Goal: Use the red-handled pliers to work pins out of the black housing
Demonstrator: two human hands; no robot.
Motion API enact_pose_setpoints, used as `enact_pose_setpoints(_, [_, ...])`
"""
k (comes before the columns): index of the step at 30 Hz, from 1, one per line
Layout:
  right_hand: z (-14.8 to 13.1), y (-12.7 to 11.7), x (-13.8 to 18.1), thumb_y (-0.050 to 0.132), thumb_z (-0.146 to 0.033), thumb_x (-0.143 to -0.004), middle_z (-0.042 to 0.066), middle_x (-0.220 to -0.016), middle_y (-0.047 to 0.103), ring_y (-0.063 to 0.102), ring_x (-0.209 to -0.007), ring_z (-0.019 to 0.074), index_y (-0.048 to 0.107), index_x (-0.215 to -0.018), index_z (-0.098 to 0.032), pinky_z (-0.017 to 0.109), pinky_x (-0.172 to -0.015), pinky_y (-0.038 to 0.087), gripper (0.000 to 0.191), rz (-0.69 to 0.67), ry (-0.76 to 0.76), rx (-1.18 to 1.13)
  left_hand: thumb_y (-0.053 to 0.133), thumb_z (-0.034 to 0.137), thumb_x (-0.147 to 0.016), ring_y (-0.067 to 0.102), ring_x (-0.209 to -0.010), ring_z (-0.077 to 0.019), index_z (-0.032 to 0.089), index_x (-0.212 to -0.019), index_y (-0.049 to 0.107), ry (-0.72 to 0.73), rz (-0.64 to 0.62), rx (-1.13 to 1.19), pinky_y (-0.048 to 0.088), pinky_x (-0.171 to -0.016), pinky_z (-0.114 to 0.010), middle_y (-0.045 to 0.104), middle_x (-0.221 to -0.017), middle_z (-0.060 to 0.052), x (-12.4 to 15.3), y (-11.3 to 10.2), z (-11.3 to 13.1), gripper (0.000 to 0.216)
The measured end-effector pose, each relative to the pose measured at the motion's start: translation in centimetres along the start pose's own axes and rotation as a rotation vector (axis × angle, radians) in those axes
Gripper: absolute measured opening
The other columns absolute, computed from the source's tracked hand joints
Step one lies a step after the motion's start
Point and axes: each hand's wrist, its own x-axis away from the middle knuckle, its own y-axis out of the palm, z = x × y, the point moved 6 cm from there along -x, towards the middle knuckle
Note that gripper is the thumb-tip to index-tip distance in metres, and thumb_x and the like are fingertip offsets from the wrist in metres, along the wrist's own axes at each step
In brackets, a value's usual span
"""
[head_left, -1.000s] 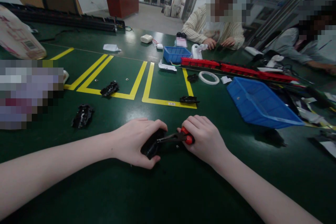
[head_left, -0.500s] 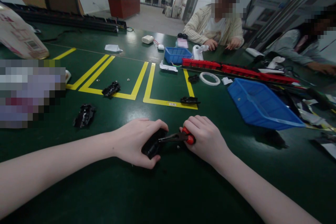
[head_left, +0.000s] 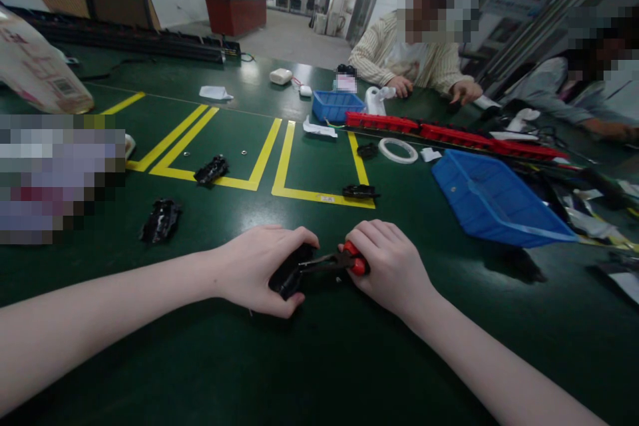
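The person's left hand grasps a black part, while the right hand grips red-handled pliers whose tips meet the part's right side. Beyond them on the green table, a dark piece and a slimmer one each overlap yellow tape. Farther right lie a white ring and a blue bin, with a co-worker in striped sleeves across the table.

I have the left hand curled into a C, its thumb on the near side; the right hand is clenched like a fist. Left forearm and right forearm slant inward.
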Motion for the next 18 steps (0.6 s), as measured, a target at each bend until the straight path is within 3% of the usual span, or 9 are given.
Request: enact_pose_setpoints(18, [-0.33,-0.03,0.17,0.055,-0.018,-0.086,0.006,-0.077,0.061,0.05,-0.072,0.0182,0.059,-0.076,-0.016,0.031,-0.068,0.037,0.011,-0.012,-0.027,0.02,0.068,0.038,-0.074,0.065,-0.095,-0.0245,0.018,-0.122,0.045,0.053,-0.027,-0.011,0.049,-0.086,-0.041,0.067,-0.11,-0.007,-0.04,0.37,-0.09,0.057])
